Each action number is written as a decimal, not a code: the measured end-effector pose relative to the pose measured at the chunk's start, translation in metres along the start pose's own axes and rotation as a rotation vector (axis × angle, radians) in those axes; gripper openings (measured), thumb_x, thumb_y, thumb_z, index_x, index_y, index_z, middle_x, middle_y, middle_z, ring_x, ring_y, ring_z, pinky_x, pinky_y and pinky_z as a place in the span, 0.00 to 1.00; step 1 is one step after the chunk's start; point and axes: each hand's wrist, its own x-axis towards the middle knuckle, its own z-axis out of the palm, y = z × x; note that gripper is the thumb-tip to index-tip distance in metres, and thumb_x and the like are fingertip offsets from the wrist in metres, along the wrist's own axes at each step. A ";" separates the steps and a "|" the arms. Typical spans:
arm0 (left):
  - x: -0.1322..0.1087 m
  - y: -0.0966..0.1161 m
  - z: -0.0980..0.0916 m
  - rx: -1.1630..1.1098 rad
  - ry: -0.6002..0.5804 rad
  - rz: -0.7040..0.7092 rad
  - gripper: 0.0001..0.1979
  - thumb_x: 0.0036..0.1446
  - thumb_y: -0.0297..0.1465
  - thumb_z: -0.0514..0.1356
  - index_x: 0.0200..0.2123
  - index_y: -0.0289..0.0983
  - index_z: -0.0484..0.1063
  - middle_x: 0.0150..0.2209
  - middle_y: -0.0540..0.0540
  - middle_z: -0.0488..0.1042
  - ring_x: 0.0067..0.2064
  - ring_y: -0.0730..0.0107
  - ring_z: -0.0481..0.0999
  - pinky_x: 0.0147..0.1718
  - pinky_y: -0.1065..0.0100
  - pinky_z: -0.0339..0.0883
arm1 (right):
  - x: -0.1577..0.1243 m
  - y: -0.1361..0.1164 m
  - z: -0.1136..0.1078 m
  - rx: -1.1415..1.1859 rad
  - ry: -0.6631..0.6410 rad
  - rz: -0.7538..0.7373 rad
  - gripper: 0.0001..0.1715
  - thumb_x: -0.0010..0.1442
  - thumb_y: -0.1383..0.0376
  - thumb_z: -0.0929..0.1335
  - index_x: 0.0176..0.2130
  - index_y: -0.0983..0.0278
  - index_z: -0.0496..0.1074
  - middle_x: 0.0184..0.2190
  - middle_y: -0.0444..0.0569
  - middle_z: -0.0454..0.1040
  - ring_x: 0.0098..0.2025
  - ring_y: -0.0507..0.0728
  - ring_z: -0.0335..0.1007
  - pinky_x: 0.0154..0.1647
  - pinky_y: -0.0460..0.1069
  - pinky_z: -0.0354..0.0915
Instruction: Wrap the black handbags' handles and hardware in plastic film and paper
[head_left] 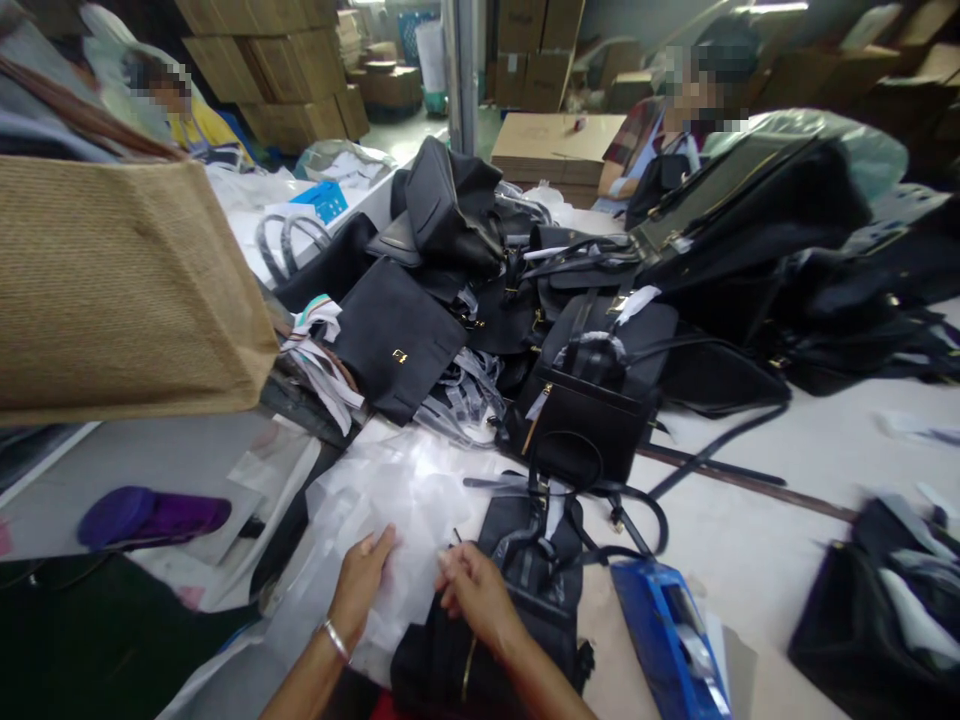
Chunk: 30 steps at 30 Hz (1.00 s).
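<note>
My left hand (pixel 361 582) lies on a heap of clear plastic bags (pixel 390 500), thumb up, its fingers curled over the plastic. My right hand (pixel 474 590) is beside it, fingers pinched together on the edge of the same plastic and on a thin dark strap end. Under and just right of my right hand sits a black handbag (pixel 525 590) with looped straps. A blue tape dispenser (pixel 664 635) lies to the right of that bag.
A big pile of black handbags (pixel 585 330) covers the table's middle and right. A woven tan bag (pixel 112 290) hangs at the left, a purple sandal (pixel 150 515) below it. Two people sit at the far side. Cardboard boxes (pixel 292 70) are stacked behind.
</note>
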 end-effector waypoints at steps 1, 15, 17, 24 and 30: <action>0.000 -0.002 0.005 0.002 0.011 -0.001 0.23 0.50 0.51 0.58 0.26 0.35 0.69 0.20 0.54 0.70 0.21 0.73 0.66 0.20 0.72 0.58 | 0.001 0.001 0.006 0.011 -0.010 0.060 0.24 0.56 0.45 0.63 0.36 0.63 0.65 0.28 0.46 0.74 0.19 0.50 0.66 0.18 0.44 0.60; -0.013 -0.011 -0.035 1.194 0.187 0.309 0.25 0.62 0.32 0.41 0.60 0.28 0.55 0.52 0.29 0.70 0.46 0.52 0.75 0.41 0.56 0.67 | 0.007 -0.006 0.007 -0.458 0.023 -0.176 0.13 0.59 0.60 0.65 0.26 0.62 0.70 0.21 0.44 0.74 0.25 0.52 0.68 0.27 0.45 0.56; -0.024 -0.008 -0.030 1.273 0.086 0.261 0.24 0.63 0.32 0.40 0.57 0.29 0.61 0.47 0.30 0.74 0.43 0.52 0.77 0.38 0.58 0.67 | 0.007 -0.003 0.019 -0.323 -0.004 -0.103 0.16 0.60 0.56 0.64 0.27 0.63 0.70 0.21 0.43 0.73 0.22 0.51 0.65 0.25 0.44 0.55; -0.055 -0.008 0.014 0.967 -0.251 0.203 0.23 0.62 0.35 0.42 0.34 0.37 0.77 0.31 0.36 0.80 0.34 0.55 0.79 0.32 0.63 0.67 | -0.007 0.005 0.029 -0.127 0.073 -0.108 0.14 0.51 0.54 0.70 0.30 0.63 0.71 0.26 0.43 0.74 0.30 0.54 0.67 0.30 0.45 0.60; -0.059 -0.009 0.033 0.766 -0.379 0.510 0.16 0.61 0.35 0.49 0.49 0.44 0.70 0.44 0.43 0.77 0.45 0.61 0.75 0.46 0.63 0.68 | -0.015 0.018 -0.023 0.065 0.105 -0.092 0.15 0.52 0.54 0.69 0.32 0.63 0.67 0.23 0.41 0.70 0.23 0.51 0.64 0.23 0.44 0.58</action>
